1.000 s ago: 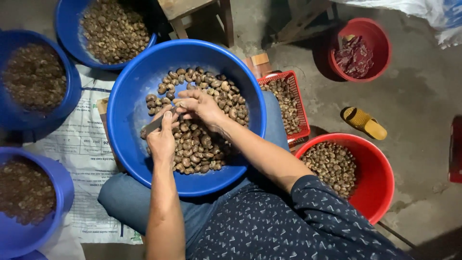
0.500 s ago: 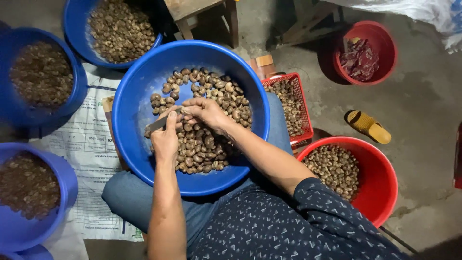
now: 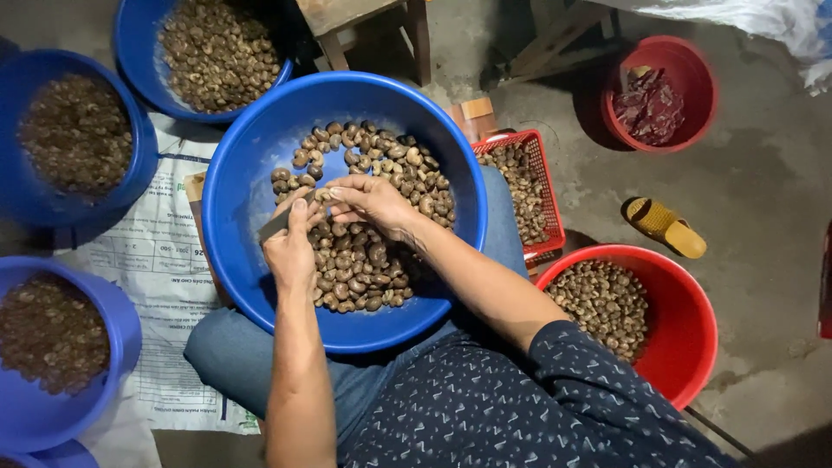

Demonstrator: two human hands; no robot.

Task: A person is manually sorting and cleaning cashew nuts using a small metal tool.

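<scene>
1. While the big blue basin [image 3: 251,260] rested on the person's lap, both hands worked over the nuts [image 3: 364,251] heaped in its right half.
2. Left hand [image 3: 290,247] was closed around a dark flat tool [image 3: 276,224], thumb laid along its top; the tool's tip was hidden where the hands met, so its kind was hard to make out.
3. Right hand [image 3: 373,201] had its fingers curled narrow, pinching one nut [image 3: 325,196] against the tool's end; the nut was mostly covered by fingertips.
4. To the right, just beside the knee, a red bucket [image 3: 693,347] held more nuts; its near rim was partly hidden by the dark patterned sleeve [image 3: 555,390].
5. To the left, on a printed sack [image 3: 156,269], a blue tub [image 3: 113,347] of dark brown bits was cut off by the frame edge.
6. Farther out, a red crate [image 3: 546,199] of nuts sat half behind the basin's rim.
7. Another blue tub [image 3: 139,165] of brown bits stood at far left, and a blue basin [image 3: 139,61] of nuts at top left, cut off by the frame.
8. On the concrete floor lay a yellow sandal [image 3: 666,227], well apart from the hands.
9. Farthest right, a small red bucket [image 3: 702,104] held dark red pieces, too blurred to tell what they were.
</scene>
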